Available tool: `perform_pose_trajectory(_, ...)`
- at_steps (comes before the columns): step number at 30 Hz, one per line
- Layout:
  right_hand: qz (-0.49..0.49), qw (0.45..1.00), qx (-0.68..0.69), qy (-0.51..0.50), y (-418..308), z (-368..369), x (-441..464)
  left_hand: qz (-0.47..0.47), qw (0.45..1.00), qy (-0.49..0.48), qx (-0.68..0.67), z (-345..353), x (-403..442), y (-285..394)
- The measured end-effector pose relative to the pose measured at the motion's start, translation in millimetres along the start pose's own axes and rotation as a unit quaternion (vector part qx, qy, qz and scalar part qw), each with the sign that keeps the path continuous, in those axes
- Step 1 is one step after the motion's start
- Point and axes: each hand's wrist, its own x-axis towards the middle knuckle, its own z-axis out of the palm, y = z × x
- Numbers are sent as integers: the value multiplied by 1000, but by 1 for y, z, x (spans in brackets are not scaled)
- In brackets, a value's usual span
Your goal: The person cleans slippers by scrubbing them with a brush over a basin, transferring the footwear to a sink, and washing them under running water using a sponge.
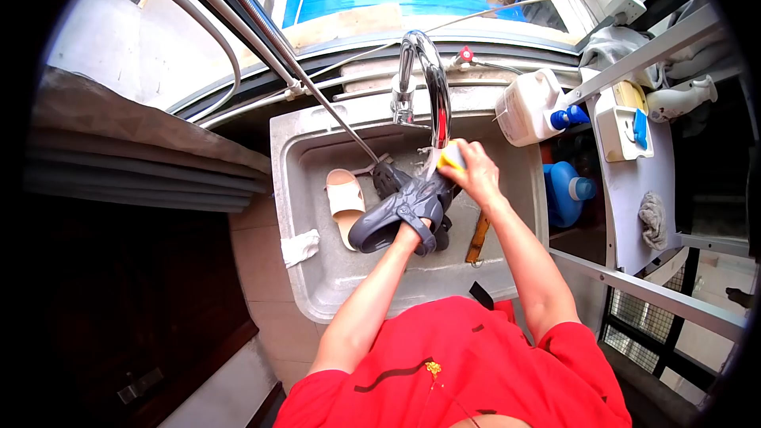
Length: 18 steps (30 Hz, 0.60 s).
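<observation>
My left hand (414, 233) reaches into a dark grey clog (406, 210) under its heel strap and holds it up in the sink (295, 190); its fingers are hidden inside the shoe. My right hand (477, 176) is closed around a yellow sponge (452, 157) at the clog's toe end, below the chrome faucet (438, 87). Water appears to run onto the clog there. Another dark clog (388, 178) lies partly behind the held one. To the left rests a beige slipper (345, 200) in the basin.
A white cloth (300, 247) hangs over the sink's left rim. A brownish strip-like tool (478, 239) lies in the basin's right side. Right of the sink are a white jug (527, 107), a blue bottle (567, 192) and a metal-framed shelf (634, 222). A thin pole (333, 111) slants into the sink.
</observation>
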Motion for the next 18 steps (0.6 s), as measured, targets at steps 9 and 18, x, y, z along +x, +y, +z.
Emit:
perform_pose_trajectory(9,10,994,89,56,-8,13,-12,-230,684,74,-688,-20,-13,25)
perform_pose_trajectory(18,-82,994,23,75,1,-1,-24,-268,617,59,-738,-37,-10,21)
